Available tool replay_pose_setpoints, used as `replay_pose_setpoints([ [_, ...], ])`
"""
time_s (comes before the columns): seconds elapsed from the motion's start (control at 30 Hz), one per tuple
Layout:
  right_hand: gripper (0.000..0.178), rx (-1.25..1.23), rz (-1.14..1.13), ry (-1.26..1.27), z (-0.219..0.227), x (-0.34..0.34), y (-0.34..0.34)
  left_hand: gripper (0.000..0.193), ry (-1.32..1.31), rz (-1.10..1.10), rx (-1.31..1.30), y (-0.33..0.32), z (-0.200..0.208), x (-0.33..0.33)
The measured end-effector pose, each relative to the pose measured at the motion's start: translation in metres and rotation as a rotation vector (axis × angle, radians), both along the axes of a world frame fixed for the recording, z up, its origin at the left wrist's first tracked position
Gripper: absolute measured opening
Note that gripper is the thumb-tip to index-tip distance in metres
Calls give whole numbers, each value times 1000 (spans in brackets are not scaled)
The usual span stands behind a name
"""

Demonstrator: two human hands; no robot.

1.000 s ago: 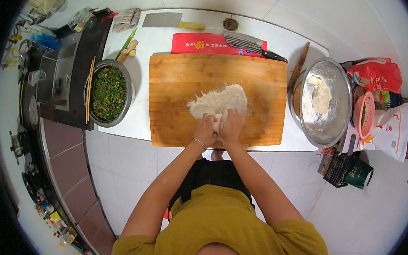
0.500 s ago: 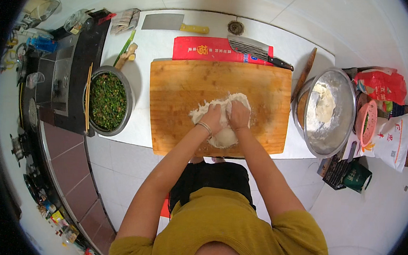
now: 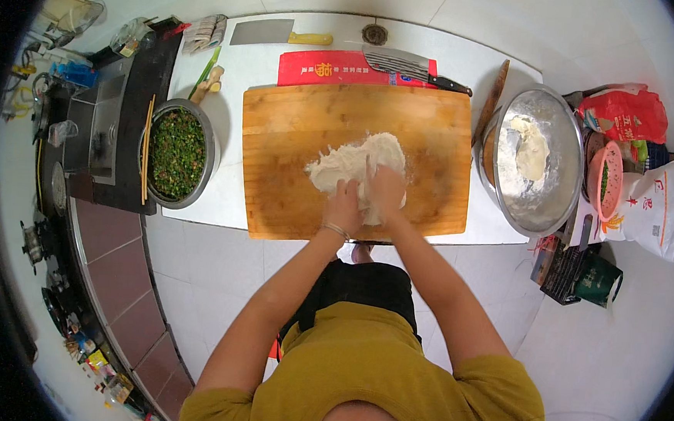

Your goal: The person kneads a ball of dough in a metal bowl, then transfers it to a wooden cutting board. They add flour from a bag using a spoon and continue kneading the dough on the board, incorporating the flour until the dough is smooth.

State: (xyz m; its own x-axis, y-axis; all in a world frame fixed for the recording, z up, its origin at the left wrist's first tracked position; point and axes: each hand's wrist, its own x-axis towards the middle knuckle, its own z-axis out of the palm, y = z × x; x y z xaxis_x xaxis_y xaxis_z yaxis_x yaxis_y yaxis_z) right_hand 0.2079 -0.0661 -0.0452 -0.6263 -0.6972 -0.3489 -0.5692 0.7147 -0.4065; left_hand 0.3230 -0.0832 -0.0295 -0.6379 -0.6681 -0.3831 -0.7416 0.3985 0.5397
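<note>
Dough [image 3: 370,213] lies on the wooden board [image 3: 279,149], the left hand [image 3: 343,205] over it with bent fingers, the right hand [image 3: 385,190] blurred; whether either grips, I can't tell. One hard shove could fling loose flour [image 3: 347,166] off the board; a steel basin [image 3: 528,211] crowds its right, a greens bowl [image 3: 212,145] its left.

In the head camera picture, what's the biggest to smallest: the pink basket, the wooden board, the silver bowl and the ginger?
Largest to smallest, as they look there:
1. Wooden board
2. Silver bowl
3. Pink basket
4. Ginger
</note>
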Motion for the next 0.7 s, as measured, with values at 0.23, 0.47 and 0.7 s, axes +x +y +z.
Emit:
replay_pose_setpoints([
  [0.23,18,-495,-45,201,-35,29,29,69,39,3,-52,10,-46,20],
  [0.47,15,-449,206,266,-52,-9,7,70,34,-54,122,-32,-28,8],
  [0.7,17,-324,407,308,-80,-45,-27,66,-37,-101,270,-78,-30,-26],
])
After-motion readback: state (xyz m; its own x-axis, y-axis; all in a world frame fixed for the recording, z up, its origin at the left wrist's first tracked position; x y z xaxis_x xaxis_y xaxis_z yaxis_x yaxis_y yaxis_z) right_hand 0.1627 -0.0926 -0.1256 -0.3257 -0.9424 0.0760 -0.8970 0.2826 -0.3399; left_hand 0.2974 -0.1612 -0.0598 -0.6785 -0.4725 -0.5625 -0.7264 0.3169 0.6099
